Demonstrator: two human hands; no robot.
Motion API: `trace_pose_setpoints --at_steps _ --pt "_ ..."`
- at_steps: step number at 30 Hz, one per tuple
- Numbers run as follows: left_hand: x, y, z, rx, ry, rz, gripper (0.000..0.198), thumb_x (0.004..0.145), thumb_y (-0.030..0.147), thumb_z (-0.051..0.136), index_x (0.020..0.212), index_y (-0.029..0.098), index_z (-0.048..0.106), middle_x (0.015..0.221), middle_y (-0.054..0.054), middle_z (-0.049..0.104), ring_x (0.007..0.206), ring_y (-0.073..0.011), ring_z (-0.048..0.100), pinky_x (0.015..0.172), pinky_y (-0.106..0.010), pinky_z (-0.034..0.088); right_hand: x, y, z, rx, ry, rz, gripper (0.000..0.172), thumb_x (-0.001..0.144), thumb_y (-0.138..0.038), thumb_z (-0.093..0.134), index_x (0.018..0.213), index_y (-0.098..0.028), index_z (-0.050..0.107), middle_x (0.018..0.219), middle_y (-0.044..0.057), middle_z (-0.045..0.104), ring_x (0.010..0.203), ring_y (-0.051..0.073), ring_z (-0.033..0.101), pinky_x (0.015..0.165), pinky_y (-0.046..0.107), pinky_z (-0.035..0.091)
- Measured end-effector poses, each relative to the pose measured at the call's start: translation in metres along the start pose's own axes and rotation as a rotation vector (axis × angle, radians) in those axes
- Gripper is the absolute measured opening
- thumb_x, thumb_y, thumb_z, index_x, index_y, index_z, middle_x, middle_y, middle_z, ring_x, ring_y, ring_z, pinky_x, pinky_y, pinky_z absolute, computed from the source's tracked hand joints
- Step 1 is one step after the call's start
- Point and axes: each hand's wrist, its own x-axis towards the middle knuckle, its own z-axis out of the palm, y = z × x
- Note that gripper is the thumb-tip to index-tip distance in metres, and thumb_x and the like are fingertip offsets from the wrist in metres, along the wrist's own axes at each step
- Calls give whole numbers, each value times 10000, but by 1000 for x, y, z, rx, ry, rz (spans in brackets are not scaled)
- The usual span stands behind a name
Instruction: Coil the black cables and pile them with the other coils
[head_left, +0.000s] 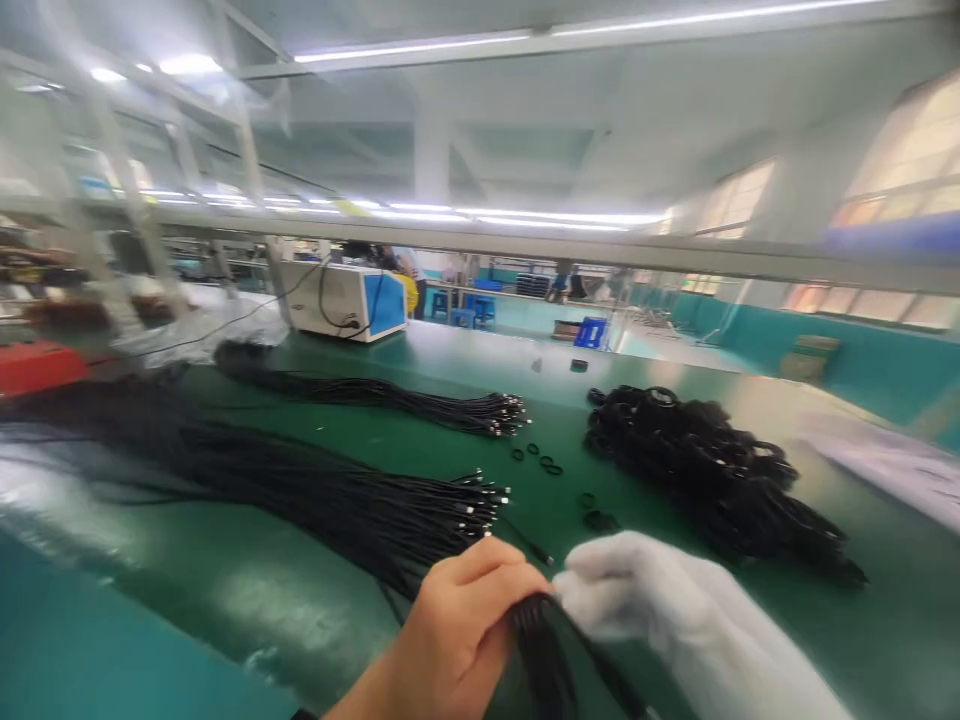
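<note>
My bare left hand [476, 620] is closed around a looped black cable [544, 650] at the bottom middle, and the coil hangs down from its fingers. Close on its right, my right hand [630, 590] wears a white glove. Its fingers are curled together by the cable at the left hand's fingertips; what they pinch, if anything, is hidden. Just beyond lie a thick bundle of straight black cables [322, 490] with metal plug ends and a second, thinner bundle [405, 400]. A few small black rings [551, 468] are scattered near the plugs.
A pile of coiled black cables [690, 460] lies to the right on the green table [442, 350]. At the back stands a white and blue machine [345, 300]. A red object [41, 368] is at the far left, and a pale sheet [885, 465] at the right.
</note>
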Motion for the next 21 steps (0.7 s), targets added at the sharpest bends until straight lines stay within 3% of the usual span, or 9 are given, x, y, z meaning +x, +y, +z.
trace_pose_setpoints --at_steps 3,5,7,11,14,17,21 --pt "2 1 -3 -18 -46 -115 275 862 97 384 956 192 624 879 -60 619 801 -133 590 725 -204 483 8 11 -9 -35 191 35 506 750 -366 649 1231 -277 522 1185 64 575 1118 280 487 868 327 418" --pt "1 1 -3 -38 -59 -170 285 867 90 384 974 195 626 916 -58 613 837 -136 578 755 -214 473 20 19 -4 -44 154 70 682 599 -286 764 1234 -261 516 1096 69 604 1051 293 518 839 338 431" --pt "-1 0 -3 -61 -68 -227 282 869 86 390 976 197 626 918 -48 601 811 -127 572 737 -211 467 33 24 5 -31 86 78 694 522 -269 791 1169 -215 548 969 60 622 934 274 561 782 347 456" --pt "-3 -4 -3 -57 -76 -326 282 856 62 405 928 204 638 900 -24 584 778 -112 564 716 -201 453 53 28 17 22 -1 110 480 538 -312 757 936 -123 568 781 48 616 725 213 600 631 318 491" --pt "-1 -6 -2 -10 -65 -388 311 843 46 402 957 213 638 916 -17 585 828 -122 565 758 -218 444 58 35 14 83 21 171 506 530 -293 770 944 -116 539 745 44 609 632 205 625 612 350 521" --pt "3 -8 0 -7 -26 -529 309 809 68 452 1027 229 601 929 -3 589 826 -131 571 745 -232 452 59 44 5 246 -58 142 484 613 -345 735 998 -115 552 836 81 601 755 242 635 623 375 546" --pt "9 -13 5 -76 -3 -707 230 807 163 483 1008 238 565 779 40 581 631 -104 550 606 -210 451 60 57 -6 393 -156 114 390 719 -357 681 1001 -105 586 932 114 582 869 230 609 675 341 547"
